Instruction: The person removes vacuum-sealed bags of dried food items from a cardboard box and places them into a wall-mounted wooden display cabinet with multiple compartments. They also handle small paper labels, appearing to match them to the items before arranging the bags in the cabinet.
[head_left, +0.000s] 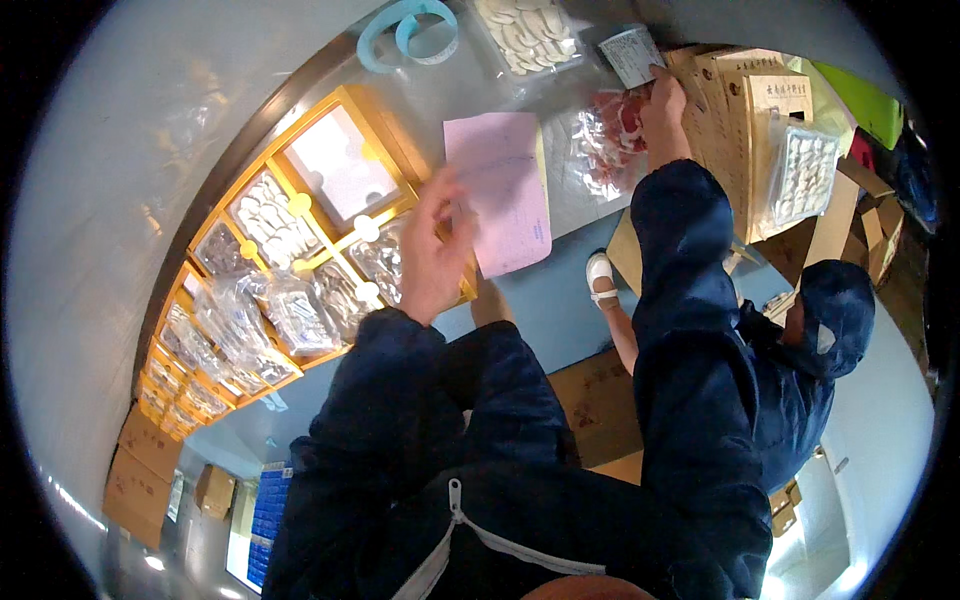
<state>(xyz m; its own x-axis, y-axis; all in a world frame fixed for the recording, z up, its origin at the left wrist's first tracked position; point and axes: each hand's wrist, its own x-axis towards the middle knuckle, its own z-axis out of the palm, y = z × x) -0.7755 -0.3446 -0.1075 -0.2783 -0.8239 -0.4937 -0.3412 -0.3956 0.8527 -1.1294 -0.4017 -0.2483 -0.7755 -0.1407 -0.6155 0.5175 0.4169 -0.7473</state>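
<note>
My right hand (666, 109) reaches over the steel table and grips the corner of a small card (630, 56) that bears printed writing. Beside that hand lies a heap of clear and red plastic packets (611, 142). My left hand (439, 240), blurred, hovers with loosely curled fingers between a pink sheet (502, 187) and a yellow divided box (382, 150); I see nothing held in it. Sliced dried mushrooms (271, 219) fill one compartment of the box, and a large compartment (341, 161) shows a pale bottom.
More yellow boxes (180, 375) with bagged contents (300, 315) line the table's left. A blue tape ring (409, 34) and a tray of pale slices (529, 34) lie at the back. Cartons (769, 142) stand right, near a co-worker in a dark cap (836, 322).
</note>
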